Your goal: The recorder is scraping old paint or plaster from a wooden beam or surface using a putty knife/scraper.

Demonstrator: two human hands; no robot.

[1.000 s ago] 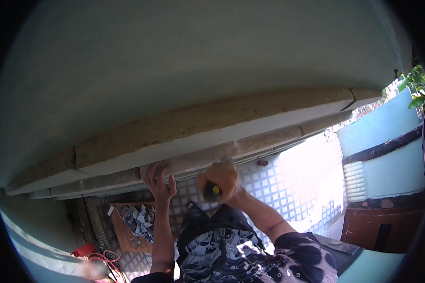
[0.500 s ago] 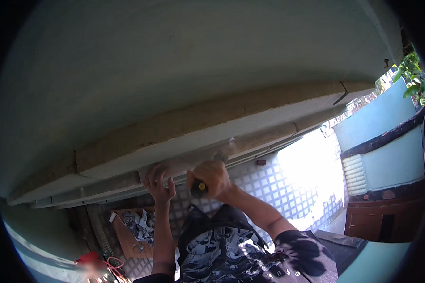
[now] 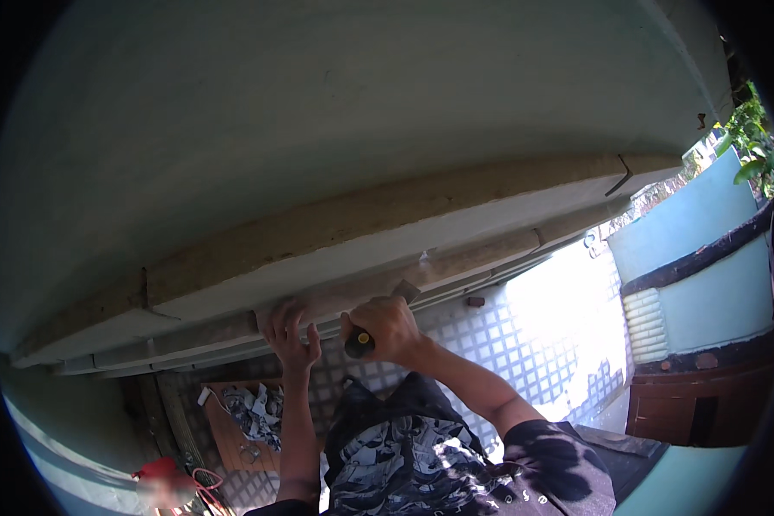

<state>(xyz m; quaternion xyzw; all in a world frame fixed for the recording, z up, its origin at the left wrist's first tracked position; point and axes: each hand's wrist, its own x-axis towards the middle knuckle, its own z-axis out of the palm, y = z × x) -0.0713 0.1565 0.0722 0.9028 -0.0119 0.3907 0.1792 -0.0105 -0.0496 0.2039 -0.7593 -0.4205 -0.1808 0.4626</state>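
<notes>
My right hand point(image 3: 396, 328) is closed around the dark handle of a scraper point(image 3: 406, 292), whose butt end shows a yellow spot. Its flat metal blade points away from me at the lower molding point(image 3: 473, 260) of the wall; whether it touches cannot be told. To the left, my left hand point(image 3: 291, 337) reaches up with fingers spread, their tips resting against the same molding. A wider upper ledge point(image 3: 310, 230) runs across the wall above both hands.
Below is a tiled floor point(image 3: 525, 335), brightly sunlit on the right. Crumpled patterned cloth point(image 3: 254, 413) lies on a brown board point(image 3: 224, 430) at lower left, near a red object point(image 3: 159, 469) and a pink cord point(image 3: 205, 492). A small brown block point(image 3: 475, 302) sits farther off.
The scraper's blade has tilted and shows its flat face more clearly, while my right hand has shifted only slightly. My left hand stays in nearly the same place.
</notes>
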